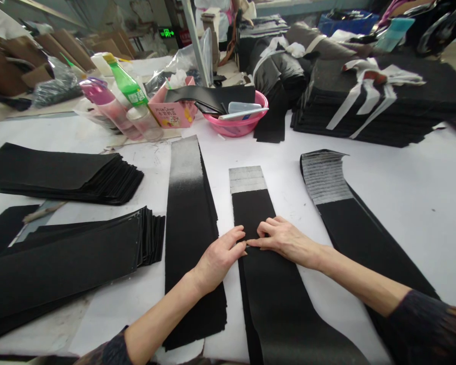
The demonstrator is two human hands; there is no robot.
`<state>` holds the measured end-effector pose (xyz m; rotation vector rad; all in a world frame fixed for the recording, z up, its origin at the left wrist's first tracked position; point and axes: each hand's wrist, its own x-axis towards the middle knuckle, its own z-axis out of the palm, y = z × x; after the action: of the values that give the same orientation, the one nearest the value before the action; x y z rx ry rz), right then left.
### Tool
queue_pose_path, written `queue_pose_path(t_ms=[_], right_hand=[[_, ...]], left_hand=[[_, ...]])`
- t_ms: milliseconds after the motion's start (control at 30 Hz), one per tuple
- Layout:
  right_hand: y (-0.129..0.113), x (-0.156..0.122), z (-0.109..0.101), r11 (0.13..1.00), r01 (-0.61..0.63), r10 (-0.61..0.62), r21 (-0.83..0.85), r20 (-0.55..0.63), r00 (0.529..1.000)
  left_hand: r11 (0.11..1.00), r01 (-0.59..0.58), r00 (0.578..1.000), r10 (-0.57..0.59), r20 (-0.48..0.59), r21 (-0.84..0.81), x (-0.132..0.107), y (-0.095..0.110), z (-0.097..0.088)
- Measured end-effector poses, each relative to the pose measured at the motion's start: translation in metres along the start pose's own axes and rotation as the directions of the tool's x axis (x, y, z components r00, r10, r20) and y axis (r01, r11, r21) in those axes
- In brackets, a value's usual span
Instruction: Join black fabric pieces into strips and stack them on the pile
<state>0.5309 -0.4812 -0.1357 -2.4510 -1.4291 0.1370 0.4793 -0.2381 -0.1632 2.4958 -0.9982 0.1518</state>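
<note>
A long black strip (277, 304) with grey glued bands at its far end lies in the middle of the white table (403, 192). My left hand (217, 258) rests at the strip's left edge, fingers curled and pressing on it. My right hand (285, 238) lies on the strip beside it, fingers bent and pinching the material. The fingertips of both hands nearly meet. Another black strip stack (190, 228) lies just left of my left hand. A third strip stack (357, 228) with a grey end lies to the right.
Two fanned stacks of black pieces (61, 175) (72, 253) lie at the left. Bottles (129, 96), a pink box (173, 109) and a pink basin (239, 124) stand at the back. Tied bundles of black material (383, 101) fill the back right.
</note>
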Motion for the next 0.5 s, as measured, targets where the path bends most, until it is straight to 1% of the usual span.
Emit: queue_pose_path(t_ms=[267,500], right_hand=[[0.001,0.0049,-0.0052,1.0,0.008,-0.009,0.029,0.036,0.999],[-0.0008,0.0067,-0.0081,0.999,0.029,-0.028,-0.015,0.059,0.998]], left_hand=[[0.999,0.019,0.999,-0.02,-0.026,-0.027,-0.0017,0.0002,0.0027],[0.999,0.0,0.998,-0.002,-0.066,-0.033,-0.0011,0.0009,0.001]])
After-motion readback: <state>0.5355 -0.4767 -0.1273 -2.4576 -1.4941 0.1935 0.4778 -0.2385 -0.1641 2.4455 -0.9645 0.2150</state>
